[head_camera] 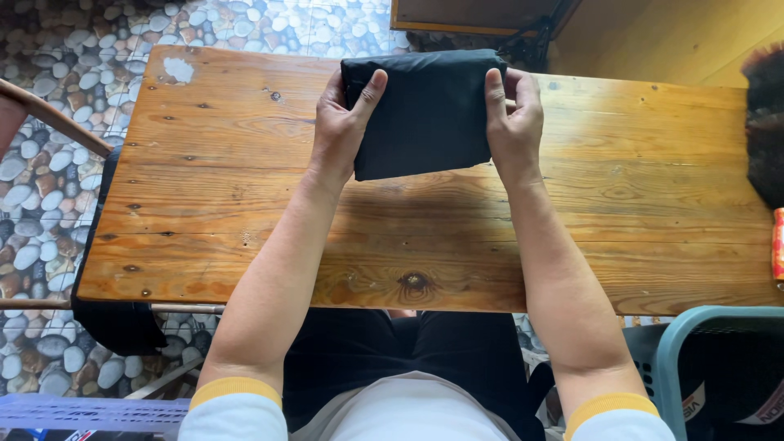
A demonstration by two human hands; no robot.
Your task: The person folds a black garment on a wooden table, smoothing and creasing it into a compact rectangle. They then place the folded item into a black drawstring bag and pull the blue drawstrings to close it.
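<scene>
head view, looking down: both hands clamp a folded black cloth (425,110) at the far edge of a wooden table (245,204). the left hand (343,122) pinches the cloth's left side, thumb laid over the top and fingers tucked beneath; the right hand (514,118) mirrors it on the right side, thumb on top, fingers curled round the edge. with a grip on each side the bundle is kept square and its folds pressed flat, which looks to be why the thumbs lie along the top. the cloth's near edge appears to hover just above the table, casting a shadow on the planks; whether its far edge rests on the wood cannot be told.

forearms run back from the cloth across the table's middle to yellow-cuffed white sleeves (237,392) at the near edge. left of the table lies a pebble floor (65,82), and more dark fabric (114,322) hangs off the table's near left corner. at the near right corner stands a pale blue-green basket (665,351) holding dark items. a dark furry shape (766,122) sits at the table's right end, too cropped to identify.
</scene>
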